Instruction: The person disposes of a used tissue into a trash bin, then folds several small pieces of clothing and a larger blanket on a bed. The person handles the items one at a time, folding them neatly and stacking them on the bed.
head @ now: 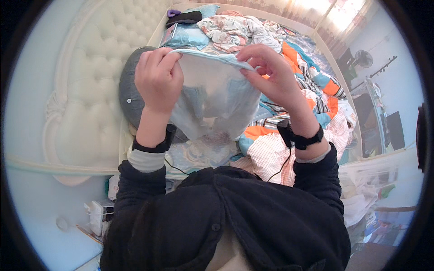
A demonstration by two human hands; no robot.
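Note:
A translucent mesh bag point(217, 98) with a pale blue edge hangs open between my hands, above a bed with a patterned sheet. My left hand point(159, 79) is closed on the left end of that edge. At the right end, my right hand point(269, 73) pinches the edge between thumb and fingers, its other fingers loosely curled. Whitish and bluish areas show through the sheer fabric, along with a dark patch near its bottom; whether these lie in it or behind it I cannot tell.
A tufted headboard point(115, 67) and a grey cushion point(130, 88) are on the left. Crumpled orange, blue and striped bedding point(271, 142) lies right of the bag. Farther back are a blue pillow point(188, 35) and a floral quilt point(234, 28). Black cables run from both wrist straps.

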